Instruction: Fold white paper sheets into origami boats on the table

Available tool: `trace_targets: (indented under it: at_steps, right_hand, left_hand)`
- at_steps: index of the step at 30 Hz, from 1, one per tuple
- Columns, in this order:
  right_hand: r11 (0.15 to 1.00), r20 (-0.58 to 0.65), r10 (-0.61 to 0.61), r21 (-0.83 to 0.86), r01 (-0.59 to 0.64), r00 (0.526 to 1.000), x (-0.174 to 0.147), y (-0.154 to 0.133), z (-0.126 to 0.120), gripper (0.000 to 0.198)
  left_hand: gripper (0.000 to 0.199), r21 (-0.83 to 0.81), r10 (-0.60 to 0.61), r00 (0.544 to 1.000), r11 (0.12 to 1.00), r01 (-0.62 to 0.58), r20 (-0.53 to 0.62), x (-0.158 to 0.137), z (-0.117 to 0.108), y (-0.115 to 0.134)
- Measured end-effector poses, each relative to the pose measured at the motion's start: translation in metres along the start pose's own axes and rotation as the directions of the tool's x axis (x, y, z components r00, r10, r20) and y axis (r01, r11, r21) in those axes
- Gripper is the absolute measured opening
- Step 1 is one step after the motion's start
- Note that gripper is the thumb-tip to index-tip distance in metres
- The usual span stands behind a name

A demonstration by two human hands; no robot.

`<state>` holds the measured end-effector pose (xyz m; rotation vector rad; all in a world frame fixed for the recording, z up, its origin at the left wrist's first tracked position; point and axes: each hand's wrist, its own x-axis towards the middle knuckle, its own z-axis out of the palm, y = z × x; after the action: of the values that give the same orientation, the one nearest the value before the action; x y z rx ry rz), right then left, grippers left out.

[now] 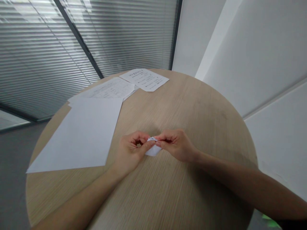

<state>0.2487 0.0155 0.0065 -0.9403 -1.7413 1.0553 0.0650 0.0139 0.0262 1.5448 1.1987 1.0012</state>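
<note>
Between my two hands is a small folded piece of white paper, its lower part showing as a pale point beneath my thumbs. My left hand pinches its left side with thumb and fingers. From the other side, my right hand grips the top right edge, its thumb close to the left thumb. A little of the folded upper edge shows between the fingertips; the rest is covered by them. Both hands are over the middle of the round wooden table.
Large blank white sheets lie on the table to the left. Behind them are papers with a printed table and a printed text page near the far edge. Window blinds and a white wall stand beyond.
</note>
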Motion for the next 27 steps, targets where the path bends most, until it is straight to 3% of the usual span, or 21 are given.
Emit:
trace_targets:
  at_steps: [5,10,12,14,16,18,21,22,24,27]
  right_hand:
    - [0.998,0.001,-0.032,-0.051,0.032,0.999,0.0,-0.002,-0.004,0.014]
    - [0.998,-0.046,0.008,-0.065,-0.011,0.999,-0.001,-0.003,-0.007,0.015]
    - [0.995,-0.029,-0.045,-0.093,0.042,0.999,0.0,-0.001,-0.009,0.014]
    - [0.971,-0.006,-0.176,-0.165,0.172,0.984,0.001,0.002,-0.011,0.009]
    - [0.902,-0.002,-0.359,-0.258,0.346,0.934,0.001,0.004,-0.012,0.003]
    - [0.795,0.001,-0.526,-0.355,0.492,0.851,0.0,0.004,-0.013,0.008]
    - [0.641,0.036,-0.672,-0.472,0.605,0.74,-0.003,0.002,-0.017,0.015]
    - [0.606,0.05,-0.696,-0.495,0.623,0.716,-0.004,0.001,-0.019,0.016]
    - [0.554,0.072,-0.73,-0.52,0.65,0.679,-0.004,-0.001,-0.023,0.018]
    - [0.484,0.114,-0.768,-0.542,0.688,0.63,-0.004,-0.002,-0.029,0.018]
  left_hand:
    - [0.02,0.014,0.01,1.0,1.0,-0.011,0.017,0.001,-0.003,0.0]
    - [0.013,0.19,0.214,0.976,0.957,-0.219,0.049,0.0,-0.006,0.002]
    - [0.011,0.229,0.321,0.946,0.919,-0.322,0.045,0.0,-0.008,0.001]
    - [0.01,0.233,0.419,0.905,0.876,-0.423,0.068,-0.001,-0.009,0.0]
    - [0.011,0.234,0.516,0.852,0.821,-0.522,0.09,-0.001,-0.01,-0.001]
    - [0.013,0.262,0.627,0.772,0.731,-0.63,0.107,-0.001,-0.012,-0.002]
    - [0.025,0.339,0.736,0.667,0.603,-0.722,0.112,-0.003,-0.015,-0.005]
    - [0.026,0.359,0.74,0.665,0.597,-0.717,0.1,-0.004,-0.016,-0.007]
    - [0.027,0.349,0.706,0.706,0.649,-0.676,0.054,-0.004,-0.017,-0.011]
    - [0.055,0.112,0.522,0.853,0.849,-0.517,-0.014,-0.001,-0.015,-0.016]
